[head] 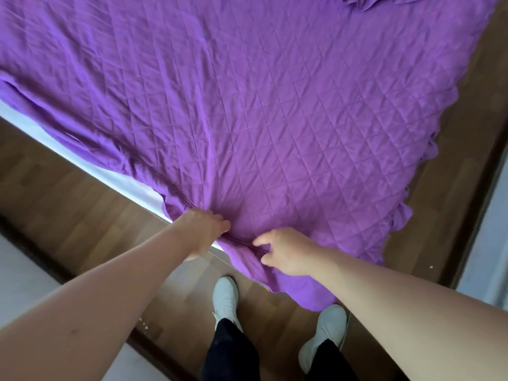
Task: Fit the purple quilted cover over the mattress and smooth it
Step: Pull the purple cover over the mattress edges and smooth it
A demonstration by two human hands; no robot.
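The purple quilted cover [275, 119] lies spread over the bed, wrinkled on the left and flatter on the right. Its ruffled skirt hangs over the right side and the near corner. A strip of white mattress [82, 158] shows bare along the left edge. At the near corner my left hand [202, 229] grips a bunched fold of the cover, with creases fanning out from it. My right hand [286, 250] pinches the cover's seam just beside it, fingers curled into the fabric.
Wooden floor [68, 204] runs along the left side and under my feet. My two white shoes [226, 298] stand close to the bed corner. A dark baseboard and pale wall border the floor at right. Bunched purple fabric [365, 1] lies at the far top.
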